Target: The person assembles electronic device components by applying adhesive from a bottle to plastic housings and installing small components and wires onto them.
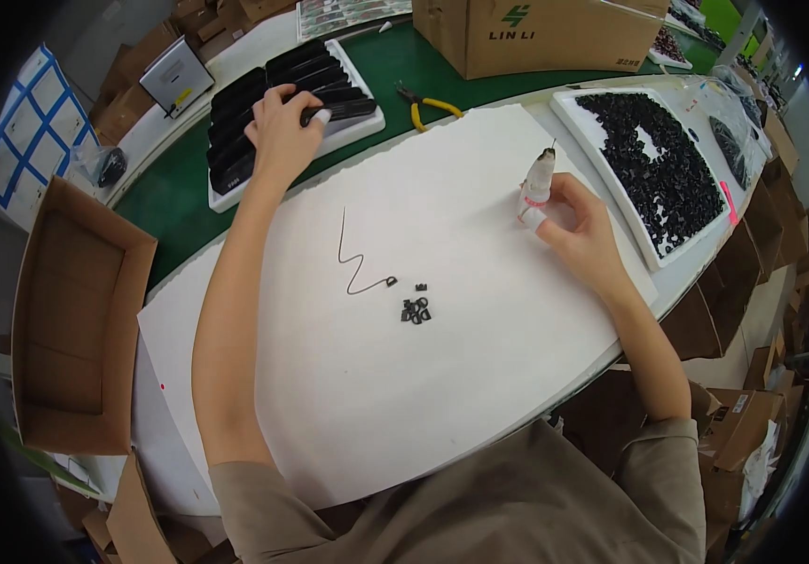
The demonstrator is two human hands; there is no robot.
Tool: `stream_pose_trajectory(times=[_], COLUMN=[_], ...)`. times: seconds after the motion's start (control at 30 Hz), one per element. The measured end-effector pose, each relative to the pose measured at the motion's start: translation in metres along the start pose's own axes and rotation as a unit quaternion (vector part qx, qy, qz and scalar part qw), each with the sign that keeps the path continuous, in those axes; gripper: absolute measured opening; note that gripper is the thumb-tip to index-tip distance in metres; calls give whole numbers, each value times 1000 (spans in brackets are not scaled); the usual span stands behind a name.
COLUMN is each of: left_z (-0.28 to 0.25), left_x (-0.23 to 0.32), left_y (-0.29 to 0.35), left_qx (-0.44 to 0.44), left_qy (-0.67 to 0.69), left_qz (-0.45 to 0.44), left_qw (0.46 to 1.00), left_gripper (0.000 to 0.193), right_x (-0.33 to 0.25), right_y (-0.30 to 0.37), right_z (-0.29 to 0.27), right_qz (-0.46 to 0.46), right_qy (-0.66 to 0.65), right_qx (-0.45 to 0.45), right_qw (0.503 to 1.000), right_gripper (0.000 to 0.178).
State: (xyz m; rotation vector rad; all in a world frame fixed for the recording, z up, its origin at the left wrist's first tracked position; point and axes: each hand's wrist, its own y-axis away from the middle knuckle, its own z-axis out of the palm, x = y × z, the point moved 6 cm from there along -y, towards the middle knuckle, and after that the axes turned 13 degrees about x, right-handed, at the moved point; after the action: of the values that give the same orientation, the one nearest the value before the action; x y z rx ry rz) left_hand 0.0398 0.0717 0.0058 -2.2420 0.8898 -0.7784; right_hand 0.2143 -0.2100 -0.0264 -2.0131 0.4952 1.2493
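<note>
My left hand [284, 127] reaches over a white foam tray [364, 129] at the far left. Its fingers close on one of the long, glossy black pieces [353, 108] lined up there. A white cover sits on the thumb tip. In my right hand [581, 230], a small white glue bottle [537, 180] stands upright, its thin needle tip pointing up. Between my arms, on white paper [479, 395], lie a bent thin wire [355, 258] with a small black part [391, 281] at its end, and a cluster of small black letter-like parts [416, 311].
Yellow-handled pliers [435, 108] lie on the green table surface [174, 226]. A cardboard box [541, 42] stands at the back. At right, a white tray [651, 252] holds many small black parts [658, 169]. An open cardboard box [70, 329] stands at left.
</note>
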Motion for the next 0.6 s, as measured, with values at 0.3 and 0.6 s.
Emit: stream_pose_trajectory(times=[0.3, 0.6], left_z=[13, -39], left_x=[-10, 25], left_y=[-4, 26], left_qx=[-69, -21], left_qy=[-104, -109], left_qz=[0, 112], left_qw=[992, 988], left_gripper=[18, 38], right_x=[0, 2], right_y=[2, 0], right_z=[-2, -6], right_qz=[6, -19], right_qy=[2, 9], right_qx=[-5, -11], right_qw=[1000, 1000], right_gripper=[29, 30])
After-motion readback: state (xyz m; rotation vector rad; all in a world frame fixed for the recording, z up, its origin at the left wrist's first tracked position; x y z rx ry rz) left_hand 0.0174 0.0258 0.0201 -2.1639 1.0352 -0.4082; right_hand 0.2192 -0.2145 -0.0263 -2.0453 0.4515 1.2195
